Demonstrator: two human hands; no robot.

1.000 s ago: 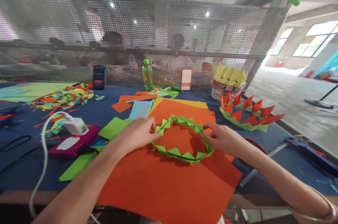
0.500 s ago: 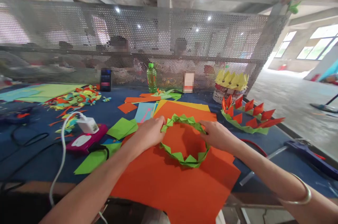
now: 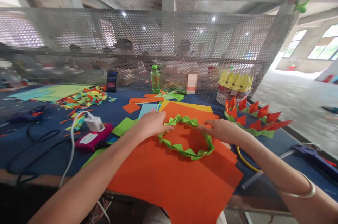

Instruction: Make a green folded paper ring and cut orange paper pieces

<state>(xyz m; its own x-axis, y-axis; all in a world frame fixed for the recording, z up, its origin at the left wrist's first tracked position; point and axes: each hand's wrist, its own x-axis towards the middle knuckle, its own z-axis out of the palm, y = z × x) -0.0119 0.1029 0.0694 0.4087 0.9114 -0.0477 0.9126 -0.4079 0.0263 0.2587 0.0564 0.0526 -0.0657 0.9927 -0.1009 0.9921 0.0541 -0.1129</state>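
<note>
A green folded-paper ring (image 3: 188,152) with pointed teeth lies on a large orange sheet (image 3: 169,181) on the blue table. My left hand (image 3: 151,124) rests on the ring's left rim, fingers curled and pinching the paper. Over the right rim lies my right hand (image 3: 223,130), its fingers laid along the paper and pressing it. A metal bangle (image 3: 299,193) circles my right wrist.
A red-and-green paper crown (image 3: 250,118) and a yellow crown on a basket (image 3: 233,86) stand at the right. Paper scraps (image 3: 81,99), a green bottle (image 3: 155,78), a pink phone with a white charger (image 3: 91,136), cables and a glue gun (image 3: 311,155) lie around. A mesh screen (image 3: 148,44) closes the back, with people behind it.
The ring has flattened down onto the orange sheet. My right hand went from gripping the rim to lying flatter along it. The view shifted slightly rightward.
</note>
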